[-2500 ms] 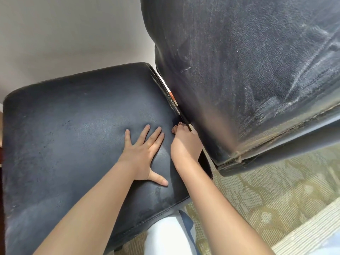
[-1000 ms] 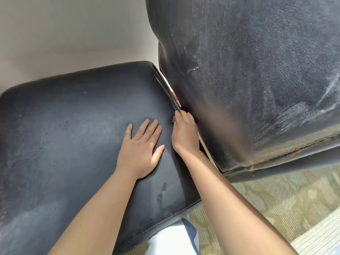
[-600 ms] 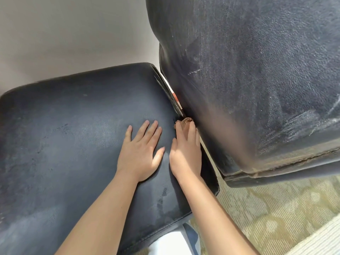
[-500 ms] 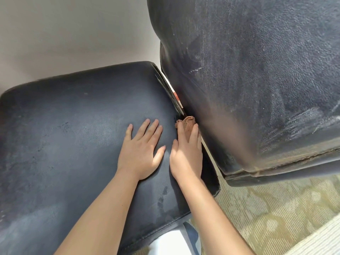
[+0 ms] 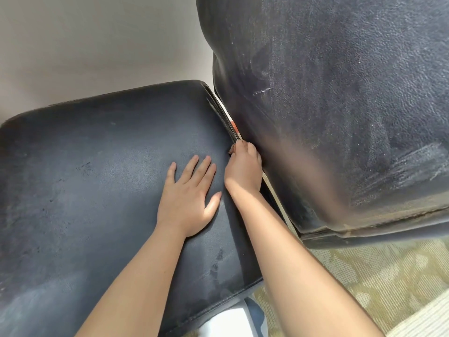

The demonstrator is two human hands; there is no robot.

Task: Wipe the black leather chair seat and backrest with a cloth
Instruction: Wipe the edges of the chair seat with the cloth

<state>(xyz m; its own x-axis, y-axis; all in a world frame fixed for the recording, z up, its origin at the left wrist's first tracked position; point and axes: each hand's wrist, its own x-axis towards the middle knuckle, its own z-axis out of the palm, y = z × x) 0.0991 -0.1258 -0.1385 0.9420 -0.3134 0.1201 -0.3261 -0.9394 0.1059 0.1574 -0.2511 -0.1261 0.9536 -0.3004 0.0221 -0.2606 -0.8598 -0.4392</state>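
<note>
Black padded leather seat (image 5: 97, 181), left/centre of frame: soft, yielding, surface prob. slick; scuffed.
L hand (image 5: 192, 198), centre: flat on seat, fingers straight, slightly apart.
R hand (image 5: 244, 166), right of it, at seat/backrest gap: fingers curled on small brown cloth (image 5: 232, 149), mostly hidden; light, limp; bunch in the fist.
Black leather backrest (image 5: 340, 117), right: streaky.
Containers: none seen.
</note>
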